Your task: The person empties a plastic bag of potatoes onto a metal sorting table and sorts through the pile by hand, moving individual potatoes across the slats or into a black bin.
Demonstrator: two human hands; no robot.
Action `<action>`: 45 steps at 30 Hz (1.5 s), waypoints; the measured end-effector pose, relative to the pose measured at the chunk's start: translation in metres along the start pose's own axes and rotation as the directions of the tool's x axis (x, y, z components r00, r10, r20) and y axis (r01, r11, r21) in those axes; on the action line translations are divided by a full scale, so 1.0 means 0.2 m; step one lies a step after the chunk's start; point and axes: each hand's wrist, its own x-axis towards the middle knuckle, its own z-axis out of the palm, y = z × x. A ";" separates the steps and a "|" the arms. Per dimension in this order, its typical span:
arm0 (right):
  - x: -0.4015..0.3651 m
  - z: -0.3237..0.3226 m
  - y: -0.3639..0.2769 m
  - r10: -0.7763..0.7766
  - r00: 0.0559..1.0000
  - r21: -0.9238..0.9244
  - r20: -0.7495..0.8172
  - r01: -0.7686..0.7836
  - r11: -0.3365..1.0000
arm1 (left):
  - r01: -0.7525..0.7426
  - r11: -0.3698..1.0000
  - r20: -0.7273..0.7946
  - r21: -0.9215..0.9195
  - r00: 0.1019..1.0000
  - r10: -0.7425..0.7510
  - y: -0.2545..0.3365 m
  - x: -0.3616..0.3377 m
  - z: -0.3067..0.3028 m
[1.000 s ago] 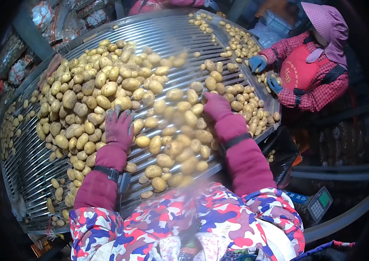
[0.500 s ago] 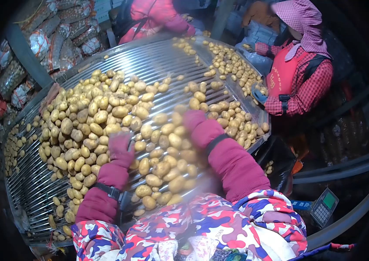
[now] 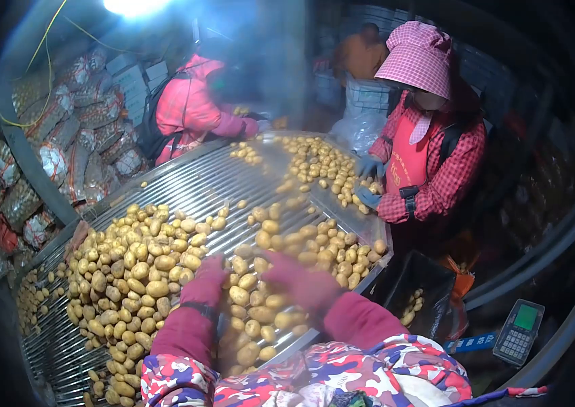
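Note:
A large heap of potatoes lies on a ribbed metal sorting table in front of me. My left hand, in a magenta glove, rests against the right edge of this heap. Its fingers point forward and look open, with nothing visible in them. My right hand, also gloved, is smeared by motion above the smaller potatoes between my arms. Its fingers are too blurred to read. More potatoes lie just beyond it, near the table's right corner.
Across the table, a co-worker in a checked hood handles potatoes with blue gloves. Another person in pink stands at the far left side. Filled sacks are stacked behind. A keypad scale display stands at lower right.
My view has tilted up, showing more of the co-workers and a lamp. My right hand has moved down and left, closer to my left hand. The co-worker's gloves are now together over potatoes.

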 end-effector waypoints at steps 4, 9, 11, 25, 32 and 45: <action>-0.19 -0.03 0.09 -0.120 0.984 -0.001 -0.132 0.121 0.993 | 0.004 0.977 -0.058 -0.211 0.998 -0.016 0.04 -0.09 -0.06; -0.19 -0.12 0.50 -0.281 0.946 0.116 -0.164 0.301 0.947 | -0.236 0.658 -0.253 -0.715 0.965 0.072 0.20 -0.17 0.08; -0.15 -0.14 0.55 -0.229 0.963 0.158 -0.143 0.251 0.955 | -0.403 0.549 -0.299 -0.732 0.915 0.272 0.43 -0.32 0.00; -0.75 -0.03 0.58 -0.019 0.880 0.697 -0.475 0.390 0.602 | -0.738 0.434 -0.115 -0.517 0.562 0.819 0.98 -0.64 -0.02; -1.22 -0.19 0.51 -0.002 0.669 0.577 -0.743 0.643 0.504 | -0.692 0.477 -0.065 -0.542 0.600 0.797 0.93 -0.65 0.13; -1.81 -1.94 0.93 -0.112 0.202 0.109 -0.973 0.829 0.548 | -0.715 0.695 -0.284 -0.080 0.685 0.671 0.33 -0.74 0.18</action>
